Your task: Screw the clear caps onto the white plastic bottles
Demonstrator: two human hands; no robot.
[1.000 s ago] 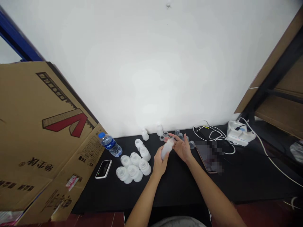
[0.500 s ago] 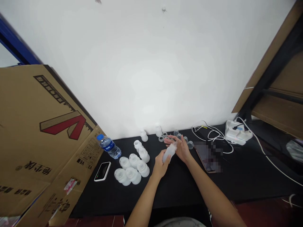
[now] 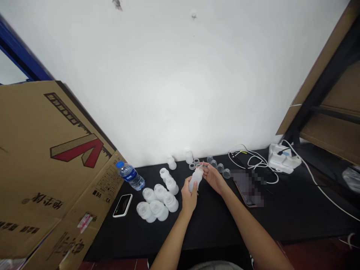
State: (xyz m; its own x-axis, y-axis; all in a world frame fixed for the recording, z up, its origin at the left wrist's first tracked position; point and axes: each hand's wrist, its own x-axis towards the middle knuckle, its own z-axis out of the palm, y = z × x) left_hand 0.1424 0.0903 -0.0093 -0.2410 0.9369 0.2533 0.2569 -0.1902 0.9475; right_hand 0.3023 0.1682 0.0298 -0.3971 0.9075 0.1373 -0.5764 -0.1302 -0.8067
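A translucent white bottle (image 3: 196, 180), shaped like a baby bottle, stands tilted in my left hand (image 3: 189, 195), whose fingers and thumb wrap round its body. My right hand (image 3: 213, 177) is at the bottle's top, its fingers curled in close to the neck; what they pinch there is too small to make out. Just behind the hands lie flat translucent rings (image 3: 192, 166) and a row of clear domed caps (image 3: 220, 167). To the left, several similar white bottles (image 3: 159, 210) stand in a cluster, and two more white bottles (image 3: 171, 162) are by the wall.
A water bottle (image 3: 131, 176) and a white-edged phone (image 3: 123, 205) lie at the left, beside a large cardboard box (image 3: 70, 180). At the right are a dark tablet-like device (image 3: 247, 189), white cables (image 3: 257, 159) and a white power strip (image 3: 284, 159). A white wall closes the back.
My left hand has shifted a little left, and the bottle is more upright. My right hand's spread fingers have curled in to the bottle's top. The view has moved slightly.
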